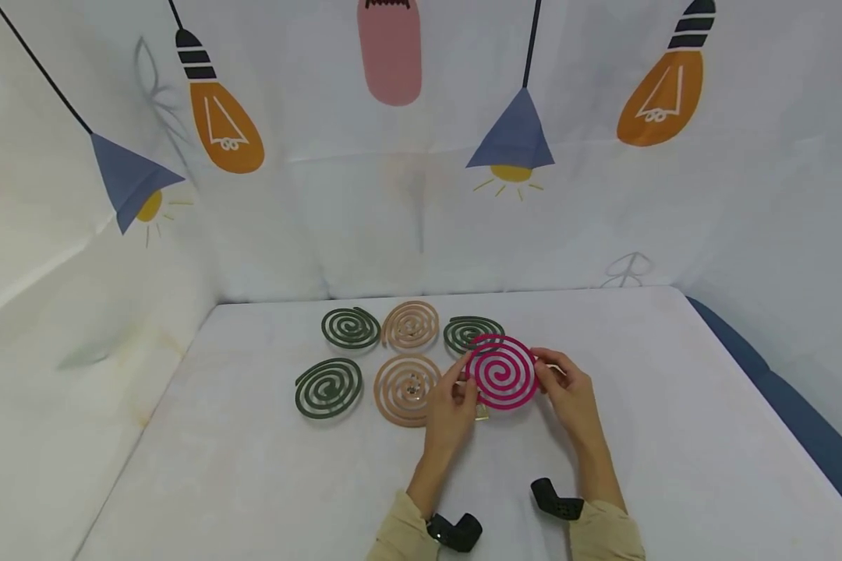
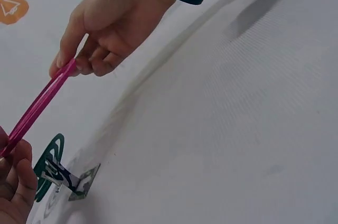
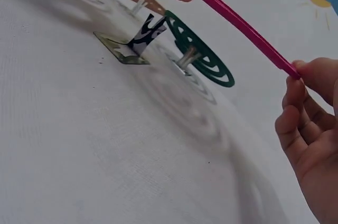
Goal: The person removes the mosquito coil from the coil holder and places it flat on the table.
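- The pink coil (image 1: 503, 375), a flat spiral, is just right of centre in the head view, held up off the desk (image 1: 217, 467); both wrist views show it edge-on as a slanting strip.
- The left hand (image 1: 451, 413) pinches the coil's left rim between thumb and fingers.
- The right hand (image 1: 571, 393) pinches the opposite rim, thumb against fingertips, at the right of the right wrist view.
- A small metal stand (image 3: 124, 49), with a flat base and upright prongs, sits on the desk near the coil, at the upper left of the right wrist view.
- Just behind the pink coil, partly overlapped by it in the head view, is a dark green coil (image 1: 472, 331), raised on a support.
- Left of these, around the middle of the frame, are two tan coils (image 1: 401, 389), one behind the other, then two more green coils (image 1: 328, 388).
- Each wrist carries a black device (image 1: 456, 534) beside a beige sleeve (image 1: 606, 534), at the bottom of the frame.
- A white cloth (image 1: 365, 210) printed with lamps and bulbs fills the upper half.
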`<state>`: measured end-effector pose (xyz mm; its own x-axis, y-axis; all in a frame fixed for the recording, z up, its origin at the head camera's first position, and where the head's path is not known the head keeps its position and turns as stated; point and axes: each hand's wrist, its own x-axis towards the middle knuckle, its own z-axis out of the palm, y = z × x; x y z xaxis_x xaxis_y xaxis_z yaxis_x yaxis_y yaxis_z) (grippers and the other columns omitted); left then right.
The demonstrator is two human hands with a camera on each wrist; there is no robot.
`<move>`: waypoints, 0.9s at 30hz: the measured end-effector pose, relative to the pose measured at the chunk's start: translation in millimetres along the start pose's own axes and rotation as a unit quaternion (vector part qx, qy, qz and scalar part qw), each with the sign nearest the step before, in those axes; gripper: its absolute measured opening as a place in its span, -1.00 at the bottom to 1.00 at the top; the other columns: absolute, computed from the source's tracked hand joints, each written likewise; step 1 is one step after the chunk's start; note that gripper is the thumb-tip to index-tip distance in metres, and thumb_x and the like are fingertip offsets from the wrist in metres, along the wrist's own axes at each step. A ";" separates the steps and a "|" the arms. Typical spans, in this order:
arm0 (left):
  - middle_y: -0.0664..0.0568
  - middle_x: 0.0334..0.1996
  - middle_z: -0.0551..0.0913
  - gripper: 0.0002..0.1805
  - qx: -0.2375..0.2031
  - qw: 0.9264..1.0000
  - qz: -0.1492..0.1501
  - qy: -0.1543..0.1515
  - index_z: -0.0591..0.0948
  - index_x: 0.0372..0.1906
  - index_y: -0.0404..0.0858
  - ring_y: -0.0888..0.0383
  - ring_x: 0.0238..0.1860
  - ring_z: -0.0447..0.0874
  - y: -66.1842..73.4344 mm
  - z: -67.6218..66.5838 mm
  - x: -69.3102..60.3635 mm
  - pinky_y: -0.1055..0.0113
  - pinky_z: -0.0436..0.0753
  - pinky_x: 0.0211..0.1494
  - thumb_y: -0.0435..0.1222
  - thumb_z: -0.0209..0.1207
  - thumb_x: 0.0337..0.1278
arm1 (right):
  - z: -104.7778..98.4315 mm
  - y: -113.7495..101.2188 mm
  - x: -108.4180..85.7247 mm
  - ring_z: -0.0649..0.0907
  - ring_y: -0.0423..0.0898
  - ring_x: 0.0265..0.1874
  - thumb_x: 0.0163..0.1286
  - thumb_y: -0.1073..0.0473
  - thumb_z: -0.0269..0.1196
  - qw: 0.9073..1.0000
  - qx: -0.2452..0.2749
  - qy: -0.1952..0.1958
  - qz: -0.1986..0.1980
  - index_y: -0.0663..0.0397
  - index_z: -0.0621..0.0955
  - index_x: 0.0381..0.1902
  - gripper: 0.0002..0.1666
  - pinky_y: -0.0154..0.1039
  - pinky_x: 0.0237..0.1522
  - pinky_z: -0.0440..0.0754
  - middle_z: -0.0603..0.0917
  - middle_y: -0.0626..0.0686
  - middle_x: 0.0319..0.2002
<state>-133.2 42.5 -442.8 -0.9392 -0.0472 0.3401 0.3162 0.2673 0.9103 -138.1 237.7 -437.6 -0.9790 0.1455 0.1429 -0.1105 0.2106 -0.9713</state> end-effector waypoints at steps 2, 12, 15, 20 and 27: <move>-0.09 -0.31 0.62 -0.54 0.008 1.000 0.009 0.004 0.54 0.17 -0.23 0.44 -0.53 0.46 3.0 2.9 3.4 0.51 0.55 -0.46 -0.45 0.11 0.10 | -2.1 -4.2 0.0 0.56 -0.23 -0.44 0.40 0.17 0.13 1.000 -0.008 0.009 0.000 0.15 0.54 0.12 -0.63 -0.41 -0.40 0.54 0.56 -0.06 -0.16; -0.16 -0.06 0.48 -0.50 0.013 1.000 -0.013 -0.007 0.53 0.17 -0.29 0.37 -0.43 0.50 10.1 12.2 14.0 0.54 0.58 -0.37 -0.52 0.09 0.03 | -7.2 -11.6 -1.4 0.56 -0.33 -0.41 0.41 0.15 0.12 1.000 -0.019 0.025 -0.002 0.18 0.52 0.13 -0.61 -0.44 -0.34 0.58 0.55 0.02 -0.10; -0.16 -0.01 0.47 -0.43 0.010 0.999 -0.025 -0.020 0.52 0.19 -0.29 0.36 -0.41 0.52 12.3 13.3 15.1 0.56 0.57 -0.38 -0.54 0.07 -0.06 | -9.3 -2.1 1.2 0.56 -0.35 -0.41 0.40 0.11 0.13 0.999 -0.021 0.034 -0.005 0.14 0.53 0.13 -0.61 -0.47 -0.34 0.57 0.54 -0.06 -0.13; -0.10 -0.01 0.47 -0.38 0.010 0.998 -0.036 -0.043 0.49 0.23 -0.22 0.33 -0.37 0.53 12.1 17.1 17.5 0.56 0.57 -0.35 -0.52 0.08 -0.08 | -12.8 -1.8 0.6 0.57 -0.36 -0.44 0.39 0.14 0.14 0.998 -0.013 0.057 0.005 0.11 0.49 0.16 -0.59 -0.48 -0.33 0.59 0.52 -0.07 -0.17; -0.12 0.00 0.43 -0.38 -0.017 0.996 -0.043 -0.073 0.42 0.29 -0.25 0.33 -0.32 0.53 10.8 28.4 21.5 0.57 0.58 -0.34 -0.55 0.06 0.01 | -19.6 0.0 -0.6 0.59 -0.37 -0.40 0.40 0.10 0.13 0.996 -0.015 0.086 0.037 0.13 0.49 0.15 -0.59 -0.50 -0.29 0.58 0.52 -0.12 -0.10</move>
<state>-153.8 71.7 -432.4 -0.9718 0.0731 0.2243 0.2353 0.2348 0.9431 -134.1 256.5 -434.0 -0.9404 0.3239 0.1034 -0.0311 0.2209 -0.9748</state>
